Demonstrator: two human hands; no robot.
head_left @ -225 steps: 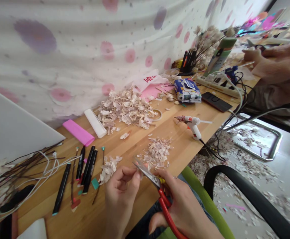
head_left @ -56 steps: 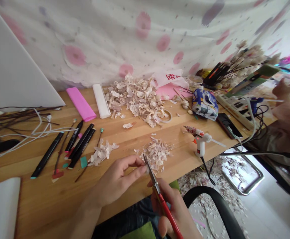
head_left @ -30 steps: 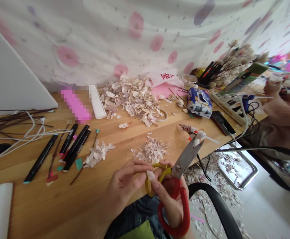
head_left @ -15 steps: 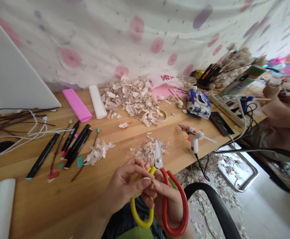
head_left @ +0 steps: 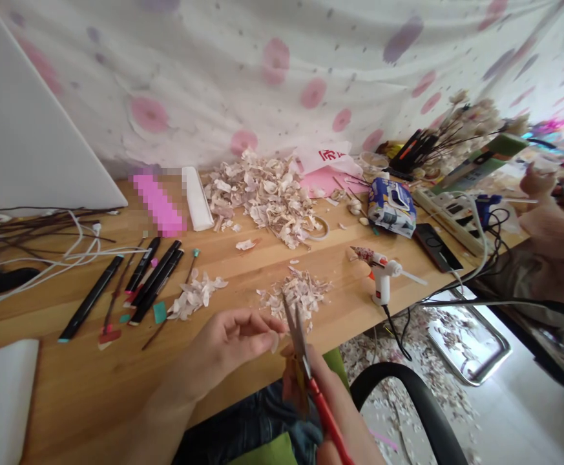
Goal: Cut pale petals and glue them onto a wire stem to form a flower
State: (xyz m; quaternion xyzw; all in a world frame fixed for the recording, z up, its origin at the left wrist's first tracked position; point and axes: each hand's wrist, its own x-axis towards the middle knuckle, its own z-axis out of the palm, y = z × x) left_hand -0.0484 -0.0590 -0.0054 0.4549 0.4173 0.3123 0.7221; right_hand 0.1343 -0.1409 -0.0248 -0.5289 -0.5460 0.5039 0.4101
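My left hand (head_left: 230, 345) is at the wooden table's front edge, thumb and fingers pinched on a small pale husk piece (head_left: 274, 340). My right hand (head_left: 344, 423) grips red-handled scissors (head_left: 305, 368), whose blades point up beside that piece. Just beyond the blades lies a small heap of pale trimmings (head_left: 294, 296). A second small heap of cut petals (head_left: 194, 296) lies to the left.
A big pile of husks (head_left: 262, 197) sits at the back. Black markers (head_left: 131, 284), white cables, a pink block, a hot glue gun (head_left: 381, 274), a phone (head_left: 437, 247) and a power strip crowd the table (head_left: 92, 387). Another person's hands (head_left: 550, 206) are at the right. A black chair arm (head_left: 407, 400) curves below.
The scissors have turned from handles-up in both hands back to the right hand's grip, blades pointing up next to the husk piece pinched in my left hand.
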